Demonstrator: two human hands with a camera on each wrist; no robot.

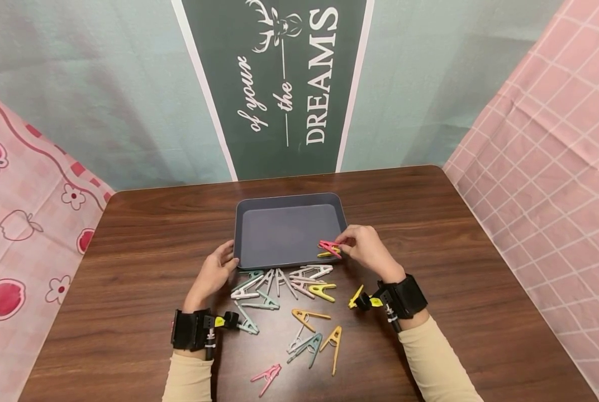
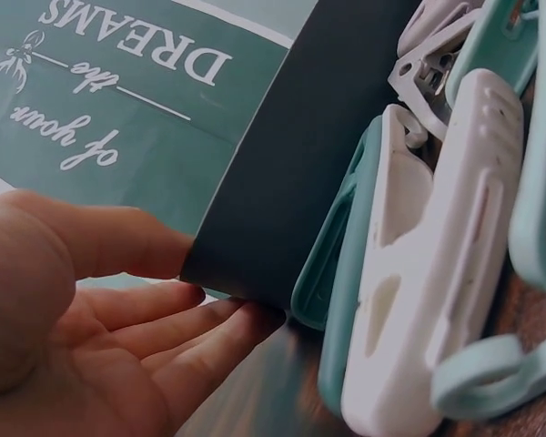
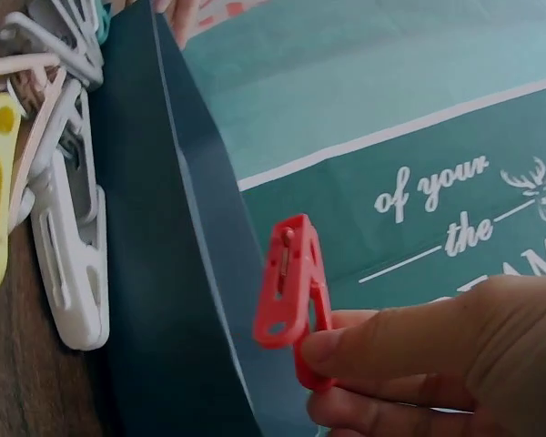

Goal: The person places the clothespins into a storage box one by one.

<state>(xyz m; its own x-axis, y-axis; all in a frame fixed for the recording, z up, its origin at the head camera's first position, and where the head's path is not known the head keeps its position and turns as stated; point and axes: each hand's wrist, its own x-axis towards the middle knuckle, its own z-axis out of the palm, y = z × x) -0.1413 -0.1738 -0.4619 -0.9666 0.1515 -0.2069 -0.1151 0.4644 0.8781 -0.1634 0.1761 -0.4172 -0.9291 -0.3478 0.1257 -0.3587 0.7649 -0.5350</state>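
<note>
The right hand [image 1: 367, 248] pinches a red clothespin [image 1: 329, 247] between thumb and curled fingers, holding it over the near right corner of the dark tray [image 1: 259, 202] — a yellow clothespin [image 1: 327, 254] lies just under it. The left hand [image 1: 213, 274], fingers loosely extended, touches the tray's near left corner. More clothespins [image 1: 279, 287] lie scattered on the wooden table [image 1: 455, 245] before the tray.
</note>
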